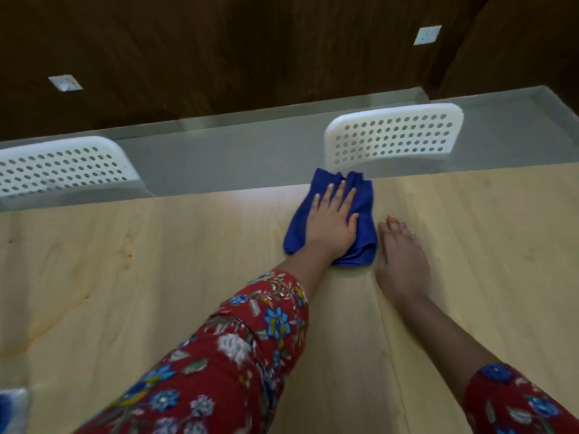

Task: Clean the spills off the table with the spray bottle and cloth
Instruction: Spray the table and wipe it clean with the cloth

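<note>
A crumpled blue cloth (365, 211) lies near the far edge of the light wooden table (188, 277). My left hand (332, 220) presses flat on the cloth with fingers spread. My right hand (401, 261) rests on the bare table just right of the cloth, fingers together, holding nothing. Faint orange-brown stains (56, 308) mark the table at the left, with a small orange speck (130, 255). A blue and white object, possibly the spray bottle (12, 408), shows at the bottom-left corner, mostly cut off.
Two white perforated chair backs stand beyond the table's far edge, one at the left (62, 170) and one behind the cloth (394, 136). Past them is grey floor and a dark wooden wall (250, 51).
</note>
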